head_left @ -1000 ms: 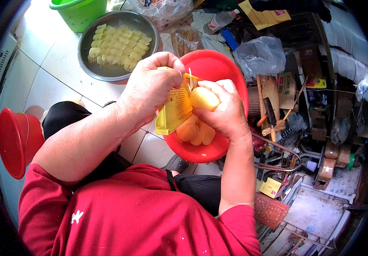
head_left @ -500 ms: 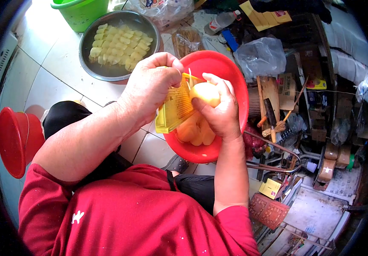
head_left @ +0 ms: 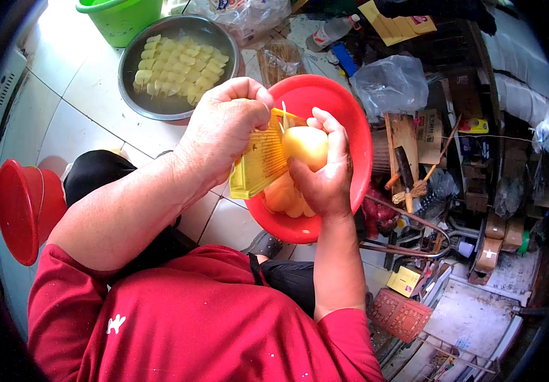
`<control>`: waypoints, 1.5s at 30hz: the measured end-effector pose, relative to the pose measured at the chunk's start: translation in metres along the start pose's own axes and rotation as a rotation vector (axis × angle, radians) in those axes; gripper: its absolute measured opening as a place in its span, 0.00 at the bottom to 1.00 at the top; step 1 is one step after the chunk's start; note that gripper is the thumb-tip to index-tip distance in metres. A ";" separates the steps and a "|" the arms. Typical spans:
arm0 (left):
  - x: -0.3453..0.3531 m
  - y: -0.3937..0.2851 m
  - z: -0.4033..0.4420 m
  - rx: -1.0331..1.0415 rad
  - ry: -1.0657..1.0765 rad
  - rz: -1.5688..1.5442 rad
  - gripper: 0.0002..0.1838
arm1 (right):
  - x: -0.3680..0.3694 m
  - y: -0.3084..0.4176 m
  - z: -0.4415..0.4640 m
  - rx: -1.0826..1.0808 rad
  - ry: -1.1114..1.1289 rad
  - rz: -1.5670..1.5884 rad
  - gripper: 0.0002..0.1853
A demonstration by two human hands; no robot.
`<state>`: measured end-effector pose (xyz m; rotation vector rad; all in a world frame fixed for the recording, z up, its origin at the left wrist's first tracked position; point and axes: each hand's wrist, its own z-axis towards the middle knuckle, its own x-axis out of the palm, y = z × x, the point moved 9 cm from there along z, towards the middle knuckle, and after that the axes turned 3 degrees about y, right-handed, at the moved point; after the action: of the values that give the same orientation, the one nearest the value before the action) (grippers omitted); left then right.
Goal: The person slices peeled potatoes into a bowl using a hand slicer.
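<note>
"So, nearest first. Hands?"

"Both occupied, both at the basin (head_left: pixel 309 95). Left hand (head_left: pixel 233 118) by its left rim, thumb and finger pinched narrow on the upper end of a yellow tool (head_left: pixel 265 156). Right hand (head_left: pixel 328 181) over its middle, cupped round a potato (head_left: pixel 306 145), thumb on the near side."

"Potato's exact place?"

"Above the basin, right of the tool, at its ribbed face. Touching, by the look of it; contact line hard to make out. Right hand much the nearer, since it has the potato in its grasp. Left hand meets it only by way of the tool."

"Long axis?"

"Tool's is plain: slants down across the basin's left rim, lower end toward the wearer. Potato nearly round from this angle; no axis worth noting."

"Underneath, and farther off?"

"More peeled lumps (head_left: pixel 281 194) inside the basin, near side, partly hidden. Beyond the basin, leftward, a pan (head_left: pixel 144 105) with pale slices (head_left: pixel 182 67) in rows. Farther the same way, a tub (head_left: pixel 118 25), green. Bottle (head_left: pixel 333 32) past the basin's far rim."
</note>
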<state>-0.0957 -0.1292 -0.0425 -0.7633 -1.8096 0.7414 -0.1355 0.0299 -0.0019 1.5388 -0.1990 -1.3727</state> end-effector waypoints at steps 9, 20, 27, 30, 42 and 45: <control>0.000 0.001 0.000 0.003 0.005 0.004 0.10 | 0.004 -0.009 -0.007 0.025 -0.047 0.152 0.36; -0.004 0.003 0.000 -0.019 -0.016 -0.004 0.11 | 0.006 -0.009 -0.009 0.018 -0.144 0.170 0.23; -0.002 0.004 -0.001 -0.005 0.015 -0.017 0.11 | 0.006 0.000 -0.014 -0.067 -0.197 0.122 0.21; 0.000 0.001 -0.003 -0.001 0.027 0.013 0.10 | 0.005 0.002 -0.013 -0.070 -0.203 0.095 0.21; -0.001 0.001 -0.002 -0.003 0.019 0.026 0.10 | 0.007 -0.011 -0.012 -0.041 -0.164 0.174 0.22; -0.002 0.002 -0.001 -0.004 0.013 0.030 0.10 | 0.007 -0.018 -0.014 0.068 -0.214 0.294 0.21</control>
<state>-0.0939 -0.1292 -0.0451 -0.7974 -1.7916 0.7509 -0.1298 0.0414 -0.0222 1.3529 -0.5862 -1.3022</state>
